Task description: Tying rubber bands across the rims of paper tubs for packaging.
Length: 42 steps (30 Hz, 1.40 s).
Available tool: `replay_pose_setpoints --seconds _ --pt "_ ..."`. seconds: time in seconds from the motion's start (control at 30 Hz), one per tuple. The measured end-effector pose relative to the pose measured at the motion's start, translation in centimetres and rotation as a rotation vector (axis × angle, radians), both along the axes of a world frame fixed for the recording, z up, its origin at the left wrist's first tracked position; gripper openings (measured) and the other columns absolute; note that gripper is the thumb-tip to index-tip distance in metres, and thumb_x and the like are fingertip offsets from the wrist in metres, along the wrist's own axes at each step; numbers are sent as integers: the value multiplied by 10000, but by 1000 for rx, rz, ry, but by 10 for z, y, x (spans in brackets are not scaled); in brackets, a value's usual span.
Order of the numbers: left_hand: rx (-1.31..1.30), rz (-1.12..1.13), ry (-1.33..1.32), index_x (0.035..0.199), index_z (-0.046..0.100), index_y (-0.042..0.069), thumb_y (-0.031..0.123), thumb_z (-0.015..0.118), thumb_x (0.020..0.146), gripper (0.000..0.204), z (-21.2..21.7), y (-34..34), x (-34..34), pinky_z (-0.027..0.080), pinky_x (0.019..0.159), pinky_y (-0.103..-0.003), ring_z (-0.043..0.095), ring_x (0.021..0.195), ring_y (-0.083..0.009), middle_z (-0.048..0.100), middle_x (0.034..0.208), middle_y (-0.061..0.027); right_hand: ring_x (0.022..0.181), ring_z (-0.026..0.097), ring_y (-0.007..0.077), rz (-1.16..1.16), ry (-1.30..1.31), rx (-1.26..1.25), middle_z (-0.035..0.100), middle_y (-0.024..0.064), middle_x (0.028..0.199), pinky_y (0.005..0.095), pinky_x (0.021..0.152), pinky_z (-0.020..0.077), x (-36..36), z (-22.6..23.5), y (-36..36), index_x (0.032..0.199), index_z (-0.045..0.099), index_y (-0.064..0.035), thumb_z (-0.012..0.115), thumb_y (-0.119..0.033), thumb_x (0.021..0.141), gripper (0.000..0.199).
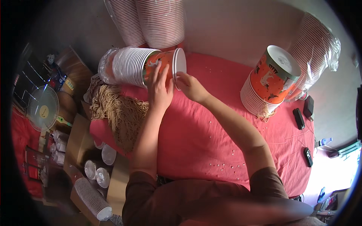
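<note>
Buckets with white rims lie nested on their side along the back of the red cloth in the head view, and an orange bucket juts from their right-hand end. The left hand lies along its printed wall, fingers extended and spread, pressing rather than wrapping. The right hand is at the wide end, thumb and fingertips apparently pinched together on the rim. Two white rims show there; whether a second bucket sits inside, I cannot tell. The step in hand looks like separating or seating buckets; one still leaves the direction unclear. As I judge it, the next move calls for a steady left palm and a straight, even right-hand force along the row, without denting the rim.
</note>
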<state>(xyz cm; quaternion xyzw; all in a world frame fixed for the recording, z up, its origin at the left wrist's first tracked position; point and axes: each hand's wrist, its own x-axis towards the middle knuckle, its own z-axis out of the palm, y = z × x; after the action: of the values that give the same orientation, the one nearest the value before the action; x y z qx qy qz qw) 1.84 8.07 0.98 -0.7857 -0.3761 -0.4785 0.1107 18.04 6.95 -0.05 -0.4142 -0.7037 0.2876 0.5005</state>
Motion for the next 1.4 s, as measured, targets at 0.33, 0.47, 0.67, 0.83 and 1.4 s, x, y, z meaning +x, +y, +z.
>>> replay_pose_setpoints --seconds 0.33,0.47,0.67,0.83,1.4 --pt "-44 55 17 1351 531 121 64 686 736 636 -4 -5 11 308 1115 -581 372 1404 -413 445 1471 -190 703 680 295 -85 -145 126 677 193 795 379 655 528 1 -14 0 920 655 16 682 -84 819 145" --pt "-61 57 -30 1364 490 120 19 669 718 678 -5 -8 17 304 1125 -574 351 1420 -414 434 1470 -215 721 688 368 -195 -223 182 677 180 741 429 647 549 0 -15 -10 875 628 -12 697 -120 771 165" --pt "-117 62 -22 1282 563 74 -19 635 714 580 -3 -3 3 314 1147 -537 341 1417 -419 389 1508 -212 675 663 375 -275 -307 250 647 157 695 466 596 530 32 5 -40 859 584 -49 662 -154 737 179" --pt "-141 51 -61 1207 609 45 9 607 747 461 -3 -5 6 299 1155 -538 322 1427 -422 376 1524 -210 709 686 353 -347 -309 319 670 173 782 430 610 548 86 25 -81 964 615 -31 668 -76 821 159" --pt "-224 -564 -201 1302 552 13 184 662 925 428 28 -71 47 394 1092 -456 464 1328 -366 475 1441 -208 930 641 188 -61 -186 180 667 96 975 309 848 499 147 72 -155 1047 643 23 610 47 883 169"
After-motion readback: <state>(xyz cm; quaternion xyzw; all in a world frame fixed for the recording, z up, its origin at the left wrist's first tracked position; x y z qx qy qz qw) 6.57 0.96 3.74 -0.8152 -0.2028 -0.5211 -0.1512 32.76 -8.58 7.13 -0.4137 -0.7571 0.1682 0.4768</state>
